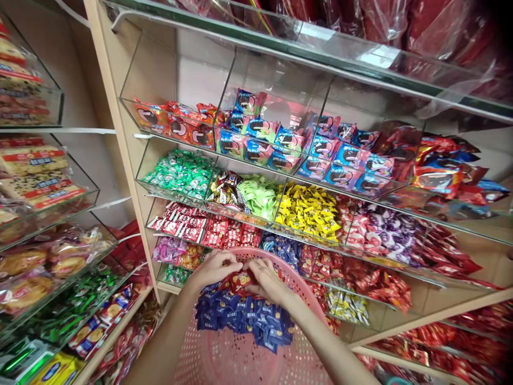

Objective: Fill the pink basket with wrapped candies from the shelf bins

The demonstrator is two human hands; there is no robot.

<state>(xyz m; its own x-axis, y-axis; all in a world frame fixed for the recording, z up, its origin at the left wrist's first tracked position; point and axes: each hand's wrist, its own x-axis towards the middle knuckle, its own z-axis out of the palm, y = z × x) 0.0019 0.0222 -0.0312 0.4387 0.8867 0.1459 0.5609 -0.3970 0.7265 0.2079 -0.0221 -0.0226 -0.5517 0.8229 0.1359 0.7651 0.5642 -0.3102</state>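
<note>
My left hand point(215, 268) and my right hand point(265, 279) meet over a pink perforated plastic basket point(294, 275). Between them is a red snack packet point(237, 283) with yellow print, pinched by the fingers of both hands. The fingertips nearly touch above it, and part of the packet is hidden behind them. Below my hands, a heap of dark blue snack packets point(244, 315) lies in the basket, whose lower part shows bare pink plastic with small dark specks.
Ahead stand glass-fronted shelves with green-wrapped candies point(182, 174), yellow-wrapped candies point(308, 211), and blue-and-pink cookie packs point(256, 151). A wooden upright point(120, 139) divides them from the left shelves, which hold bagged pastries point(34, 174). Red bags point(433, 27) fill the top shelf.
</note>
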